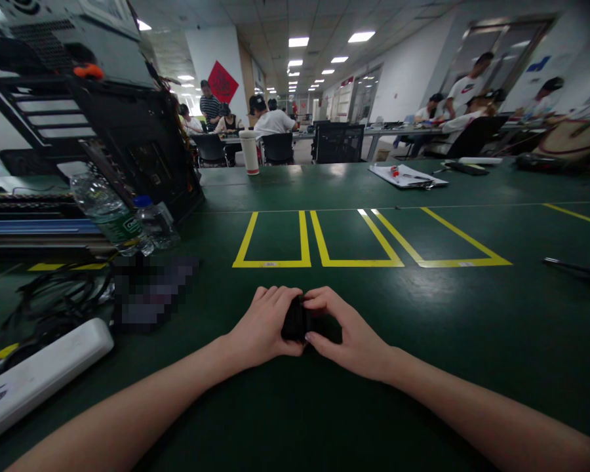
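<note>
Between my two hands is a small black box-like object [295, 321], too dark to tell its kind. My left hand [268, 321] wraps round its left side, fingers over the top and thumb below. From the right, my right hand [341, 334] pinches the object's edge with thumb and fingertips. Both hands are low over the green tabletop [452, 314], in front of the yellow tape outlines [270, 264]. Much of the object is hidden by my left fingers.
At left stand a black computer case [147, 151], a large clear bottle [103, 203] and a smaller blue-capped bottle [155, 223]. Nearer lie black cables [54, 295] and a white power strip [54, 373]. A white cup [249, 152] and a clipboard [408, 177] are farther back. People sit beyond.
</note>
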`<state>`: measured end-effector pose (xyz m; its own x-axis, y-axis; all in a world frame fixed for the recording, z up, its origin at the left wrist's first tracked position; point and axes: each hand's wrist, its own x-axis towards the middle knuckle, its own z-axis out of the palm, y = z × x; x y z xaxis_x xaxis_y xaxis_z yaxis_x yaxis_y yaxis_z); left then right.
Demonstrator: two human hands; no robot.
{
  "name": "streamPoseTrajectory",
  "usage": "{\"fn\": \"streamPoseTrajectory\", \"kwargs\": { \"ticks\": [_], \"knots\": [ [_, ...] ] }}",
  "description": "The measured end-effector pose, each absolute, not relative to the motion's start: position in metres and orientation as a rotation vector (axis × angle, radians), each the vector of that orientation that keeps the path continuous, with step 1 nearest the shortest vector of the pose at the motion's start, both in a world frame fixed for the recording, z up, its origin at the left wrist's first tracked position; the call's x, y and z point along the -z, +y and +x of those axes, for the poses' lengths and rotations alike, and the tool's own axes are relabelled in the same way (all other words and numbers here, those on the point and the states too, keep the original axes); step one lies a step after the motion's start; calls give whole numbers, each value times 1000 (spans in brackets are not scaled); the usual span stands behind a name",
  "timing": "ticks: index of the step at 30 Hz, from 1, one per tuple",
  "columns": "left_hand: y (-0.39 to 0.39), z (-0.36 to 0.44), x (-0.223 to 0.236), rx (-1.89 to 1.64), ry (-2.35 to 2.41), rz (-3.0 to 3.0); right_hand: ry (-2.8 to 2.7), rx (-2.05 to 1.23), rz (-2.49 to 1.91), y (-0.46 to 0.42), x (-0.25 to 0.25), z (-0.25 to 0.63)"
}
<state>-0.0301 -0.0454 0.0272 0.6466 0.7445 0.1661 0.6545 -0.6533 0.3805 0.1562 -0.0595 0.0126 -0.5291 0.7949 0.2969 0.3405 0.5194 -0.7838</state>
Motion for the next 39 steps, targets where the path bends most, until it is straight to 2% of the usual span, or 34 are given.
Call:
{"fn": "streamPoseTrajectory", "kwargs": {
  "ticks": [4,12,21,29,39],
  "knots": [
    [-46,-31,-29,-463,1100,2570,-2106,-831,-953,-59,-12,157],
    [-46,-31,-29,-465,1105,2559,-2057,-1050,-981,-57,-13,153],
    [-45,-30,-28,-485,1103,2573,-2093,-819,-943,-58,-12,156],
    [-46,-31,-29,-471,1100,2569,-2068,-1029,-991,-58,-12,154],
    [-46,-30,-29,-464,1104,2571,-2096,-848,-959,-59,-13,156]
  ]
}}
